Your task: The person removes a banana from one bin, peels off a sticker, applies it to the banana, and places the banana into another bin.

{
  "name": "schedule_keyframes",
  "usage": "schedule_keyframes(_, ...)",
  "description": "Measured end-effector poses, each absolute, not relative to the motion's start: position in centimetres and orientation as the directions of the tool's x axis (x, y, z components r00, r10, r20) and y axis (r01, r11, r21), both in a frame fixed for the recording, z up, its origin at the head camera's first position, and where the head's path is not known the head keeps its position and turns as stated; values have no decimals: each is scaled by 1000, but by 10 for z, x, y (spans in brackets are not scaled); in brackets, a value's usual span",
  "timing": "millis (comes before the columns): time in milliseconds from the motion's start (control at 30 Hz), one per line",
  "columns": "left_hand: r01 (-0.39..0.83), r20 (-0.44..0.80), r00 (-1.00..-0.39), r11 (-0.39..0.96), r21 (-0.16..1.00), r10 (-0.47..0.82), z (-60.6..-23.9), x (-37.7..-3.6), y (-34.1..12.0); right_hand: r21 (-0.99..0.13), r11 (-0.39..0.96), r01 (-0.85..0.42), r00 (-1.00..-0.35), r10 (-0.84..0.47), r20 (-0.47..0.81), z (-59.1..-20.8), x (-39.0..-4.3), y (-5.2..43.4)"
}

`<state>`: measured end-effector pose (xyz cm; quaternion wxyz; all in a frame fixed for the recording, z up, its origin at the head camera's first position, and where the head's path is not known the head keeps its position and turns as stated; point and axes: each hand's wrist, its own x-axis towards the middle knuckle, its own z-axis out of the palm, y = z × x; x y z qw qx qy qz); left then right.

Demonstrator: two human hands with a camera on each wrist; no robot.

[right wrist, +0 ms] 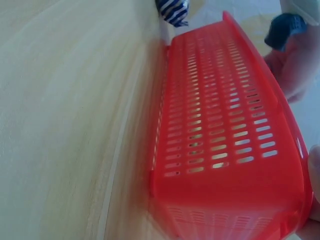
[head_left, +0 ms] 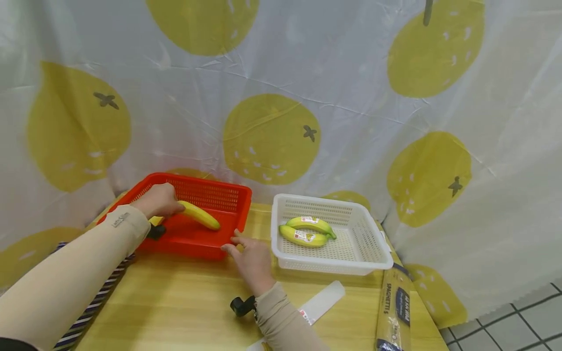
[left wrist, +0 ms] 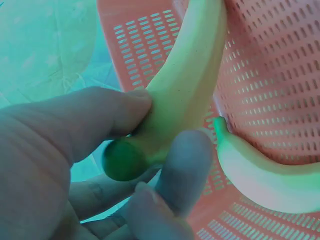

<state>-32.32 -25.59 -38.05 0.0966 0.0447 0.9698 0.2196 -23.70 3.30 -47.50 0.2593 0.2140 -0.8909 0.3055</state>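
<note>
My left hand (head_left: 160,201) pinches a yellow banana (head_left: 199,214) near its end, inside the red basket (head_left: 193,247). In the left wrist view, thumb and fingers sit on either side of this banana (left wrist: 187,75), beside its dark green tip. A second banana (left wrist: 270,175) lies in the basket to the right there; in the head view it is mostly hidden by my hand and wrist. My right hand (head_left: 254,263) grips the red basket's near right corner at the rim. The right wrist view shows the basket's slotted side (right wrist: 220,125), with only fingertips at the right edge.
Right of the red basket stands a white basket (head_left: 322,265) with two labelled bananas (head_left: 307,231). A spaghetti packet (head_left: 394,309) lies along the table's right side. A white strip (head_left: 322,302) lies near my right forearm. Striped material (head_left: 98,302) lines the left edge; a lemon-print curtain (head_left: 351,122) hangs behind.
</note>
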Motion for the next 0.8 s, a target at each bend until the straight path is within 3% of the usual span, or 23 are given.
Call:
schedule_keyframes(433, 66, -90, -989, 909, 412, 113, -374, -289, -270, -619, 606, -500, -862, -279, 423, -468, -242, 50)
schedule_keyframes(667, 96, 68, -995, 910, 403, 75, -371, -268, -273, -640, 565, -521, -853, -307, 423, -470, -239, 51)
schedule_keyframes(800, 108, 155, -987, 869, 482, 37, -368, -243, -263, -677, 461, -574, -819, -300, 490, -470, -233, 54)
